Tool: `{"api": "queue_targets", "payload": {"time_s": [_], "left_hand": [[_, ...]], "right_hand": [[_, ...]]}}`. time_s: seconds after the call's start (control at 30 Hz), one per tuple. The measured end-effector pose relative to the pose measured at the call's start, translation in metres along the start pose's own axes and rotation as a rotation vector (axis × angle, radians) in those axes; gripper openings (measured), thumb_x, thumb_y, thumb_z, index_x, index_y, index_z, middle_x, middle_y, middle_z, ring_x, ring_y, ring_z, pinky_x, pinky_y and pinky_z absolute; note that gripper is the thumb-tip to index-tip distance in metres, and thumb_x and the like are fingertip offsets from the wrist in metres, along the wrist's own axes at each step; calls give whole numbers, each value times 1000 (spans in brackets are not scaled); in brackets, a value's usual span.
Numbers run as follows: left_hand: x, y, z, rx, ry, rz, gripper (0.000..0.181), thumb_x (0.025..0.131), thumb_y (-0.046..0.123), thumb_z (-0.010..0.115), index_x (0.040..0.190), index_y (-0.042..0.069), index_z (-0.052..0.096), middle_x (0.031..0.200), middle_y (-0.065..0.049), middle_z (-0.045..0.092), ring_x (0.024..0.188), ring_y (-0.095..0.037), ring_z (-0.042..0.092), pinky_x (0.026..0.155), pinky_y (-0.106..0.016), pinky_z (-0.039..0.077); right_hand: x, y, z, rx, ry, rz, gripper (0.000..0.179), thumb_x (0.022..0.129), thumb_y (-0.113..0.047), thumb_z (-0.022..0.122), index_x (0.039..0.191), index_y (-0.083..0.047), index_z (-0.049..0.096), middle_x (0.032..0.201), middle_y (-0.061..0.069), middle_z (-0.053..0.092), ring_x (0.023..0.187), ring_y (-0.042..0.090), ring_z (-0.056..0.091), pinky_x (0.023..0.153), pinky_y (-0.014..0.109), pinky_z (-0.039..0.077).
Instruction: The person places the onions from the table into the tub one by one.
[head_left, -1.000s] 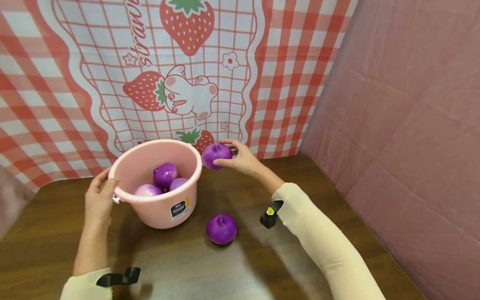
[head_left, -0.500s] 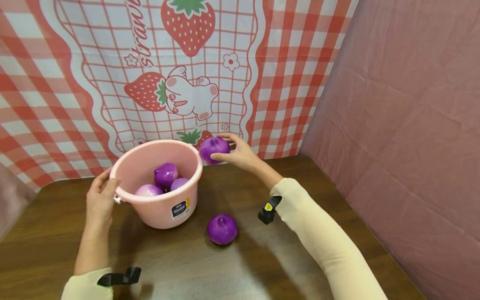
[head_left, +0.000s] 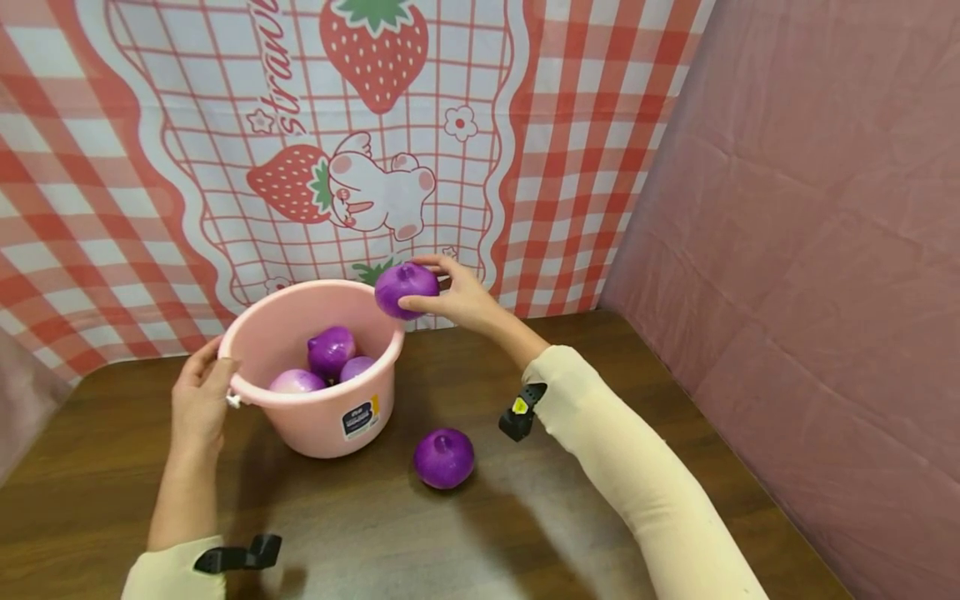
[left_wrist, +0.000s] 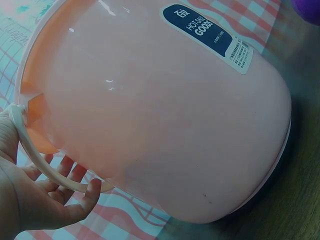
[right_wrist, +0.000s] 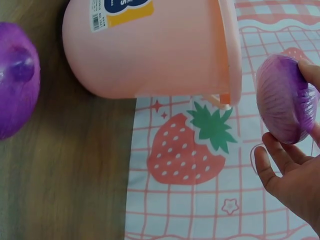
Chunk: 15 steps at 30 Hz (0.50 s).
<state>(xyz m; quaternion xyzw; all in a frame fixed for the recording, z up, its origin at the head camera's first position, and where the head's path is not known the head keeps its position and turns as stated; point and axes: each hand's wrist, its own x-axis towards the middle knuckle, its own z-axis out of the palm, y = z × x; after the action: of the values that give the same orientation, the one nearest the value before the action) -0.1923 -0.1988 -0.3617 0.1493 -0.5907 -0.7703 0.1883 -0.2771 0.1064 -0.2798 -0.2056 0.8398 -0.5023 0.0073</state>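
Observation:
My right hand [head_left: 465, 300] grips a purple onion [head_left: 406, 290] between thumb and fingers, at the right rim of a pink bucket [head_left: 330, 425]. In the right wrist view this onion [right_wrist: 285, 100] shows a paler, ridged side, apart from the bucket's rim. My left hand [head_left: 201, 400] holds the bucket's left rim, thumb over the edge. The left wrist view shows the bucket's handle [left_wrist: 42, 165] hanging across that hand's fingers. Inside the bucket lie a dark purple onion [head_left: 331, 350], a pale one [head_left: 297, 382] and a third, partly hidden one [head_left: 356, 367].
Another purple onion [head_left: 444, 458] stands on the wooden table [head_left: 360, 533], right of the bucket and closer to me. A checked strawberry-print cloth [head_left: 465, 183] hangs behind the table. A pink cloth [head_left: 810, 217] hangs along the right side.
The right hand has moved left and up with its onion, from beside the bucket to its right rim. The left hand and the bucket have stayed in place.

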Motion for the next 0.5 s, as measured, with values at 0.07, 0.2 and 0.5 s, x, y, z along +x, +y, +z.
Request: {"api": "queue_targets", "payload": {"time_s": [0.07, 0.2, 0.5], "left_hand": [[0, 0, 0, 9, -6, 4, 24, 88, 6, 54, 102, 26, 57, 81, 18, 62, 74, 4, 56, 62, -6, 46], [0, 0, 0, 14, -6, 0, 24, 88, 7, 54, 102, 26, 57, 81, 18, 62, 75, 4, 57, 63, -6, 46], [0, 0, -1, 29, -2, 2, 23, 88, 8, 54, 102, 27, 57, 81, 18, 61, 74, 4, 56, 62, -6, 45]], "right_hand": [[1, -2, 2, 3, -2, -11, 69, 74, -33, 78, 134, -20, 47, 123, 7, 54, 113, 22, 52, 89, 35, 50], [3, -6, 7, 12, -4, -29, 68, 75, -31, 78, 134, -19, 47, 121, 8, 54, 112, 23, 53, 89, 33, 51], [10, -14, 18, 64, -12, -41, 69, 75, -27, 77, 135, -16, 46, 123, 13, 53, 105, 25, 55, 77, 35, 56]]}}
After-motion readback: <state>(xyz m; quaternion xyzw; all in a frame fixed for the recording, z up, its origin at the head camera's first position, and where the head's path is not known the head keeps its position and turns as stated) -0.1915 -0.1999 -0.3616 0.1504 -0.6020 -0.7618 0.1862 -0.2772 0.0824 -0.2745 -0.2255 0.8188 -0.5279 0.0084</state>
